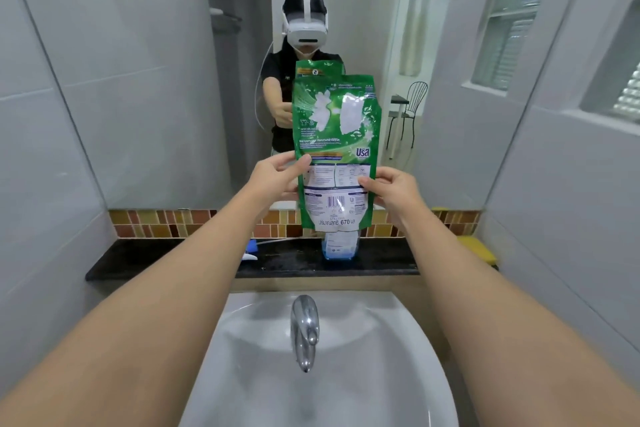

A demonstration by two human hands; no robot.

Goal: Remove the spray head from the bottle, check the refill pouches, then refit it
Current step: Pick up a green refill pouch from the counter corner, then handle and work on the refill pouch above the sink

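My left hand [277, 177] is pinching the green refill pouch [334, 149] at its left edge; my right hand [394, 191] is clamping the right edge. The pouch is standing upright between them – long axis vertical – directly above the bottle [341, 248] on the dark ledge [156, 258]; the spray head [251, 250] is lying off to the left, nearer my left hand.

Surface: black stone ledge [156, 258] behind the white sink [398, 340] | On it: blue-and-white pouch [340, 248] standing upright at centre; spray head [254, 250] lying left; yellow sponge [479, 248] far right
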